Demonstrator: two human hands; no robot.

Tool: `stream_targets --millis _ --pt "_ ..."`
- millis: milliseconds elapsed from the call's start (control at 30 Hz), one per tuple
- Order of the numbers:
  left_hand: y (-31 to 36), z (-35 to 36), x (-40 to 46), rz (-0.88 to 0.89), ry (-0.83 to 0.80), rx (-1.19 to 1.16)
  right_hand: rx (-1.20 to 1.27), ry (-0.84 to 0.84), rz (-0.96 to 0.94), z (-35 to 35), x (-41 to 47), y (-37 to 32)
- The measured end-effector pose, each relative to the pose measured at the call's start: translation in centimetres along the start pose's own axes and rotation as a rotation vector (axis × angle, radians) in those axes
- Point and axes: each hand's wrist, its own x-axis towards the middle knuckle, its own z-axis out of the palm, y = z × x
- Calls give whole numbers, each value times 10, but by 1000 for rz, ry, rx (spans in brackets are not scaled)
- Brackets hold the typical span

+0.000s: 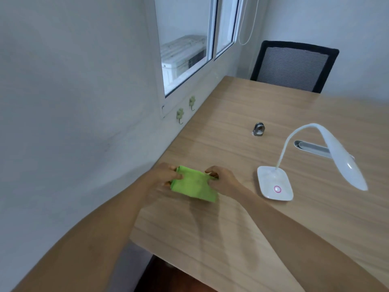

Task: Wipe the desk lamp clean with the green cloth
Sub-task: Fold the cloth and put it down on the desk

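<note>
A green cloth, folded, lies on the wooden desk near the wall. My left hand pinches its left edge and my right hand pinches its right edge. The white desk lamp stands to the right of the cloth, apart from both hands. Its flat base has a pink ring button. A thin curved neck rises from the base to a long white head that points down to the right.
A small metal clip-like object sits on the desk beyond the lamp. A grey slot is set into the desk behind the lamp head. A black mesh chair stands at the far end. Wall and window run along the left, with two hooks.
</note>
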Motion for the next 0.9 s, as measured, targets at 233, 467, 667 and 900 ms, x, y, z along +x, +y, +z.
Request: stream_targets --millis 233,467,667,900 --pt "-4 12 7 32 200 390 23 70 28 11 1 8" --pt "44 61 21 236 274 601 -62 354 20 -38 -45 65" --pt "81 153 23 606 87 814 -344 343 264 -76 -99 147" --pt "79 230 20 729 -19 891 -413 120 300 -74 -119 185"
